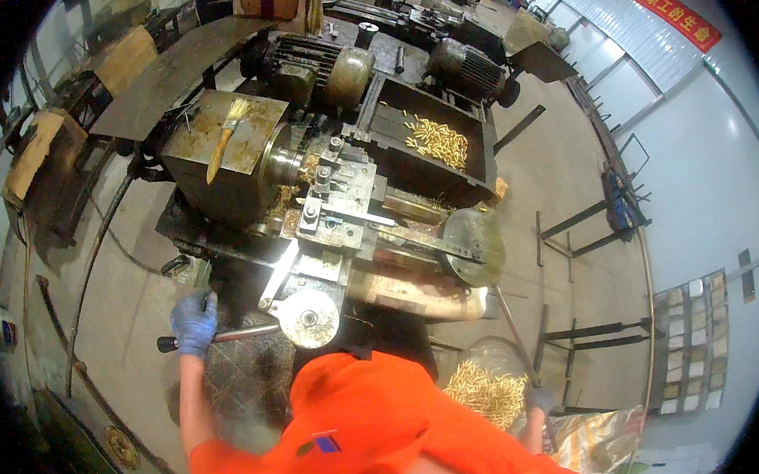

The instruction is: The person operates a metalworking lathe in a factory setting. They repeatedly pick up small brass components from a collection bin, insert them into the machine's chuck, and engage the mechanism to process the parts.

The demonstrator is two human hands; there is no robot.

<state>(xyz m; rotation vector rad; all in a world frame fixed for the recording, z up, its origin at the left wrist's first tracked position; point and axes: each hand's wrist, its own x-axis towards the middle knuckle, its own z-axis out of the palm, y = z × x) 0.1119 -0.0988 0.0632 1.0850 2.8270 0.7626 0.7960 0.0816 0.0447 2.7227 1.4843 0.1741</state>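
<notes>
My left hand (195, 322), in a blue-grey glove, is closed over the outer part of a metal lever (245, 333) just inside its black knob (168, 343). The lever runs right to a round metal hub (309, 318) at the front of a lathe-like machine. My right hand (539, 398), also gloved, grips the lower end of a long, thin rod (515, 329). This rod slants up toward a round plate (474, 247) on the machine. Part of the right hand's fingers is hidden. Metal shavings lie around the chuck (283, 163).
A brush (220, 151) lies on the headstock (219, 125). Small brass-coloured parts (437, 142) fill part of a dark metal tray (383, 132); more brass parts (489, 393) are heaped near my right forearm. Motors (465, 68) stand behind. Metal bars (595, 337) jut out at right.
</notes>
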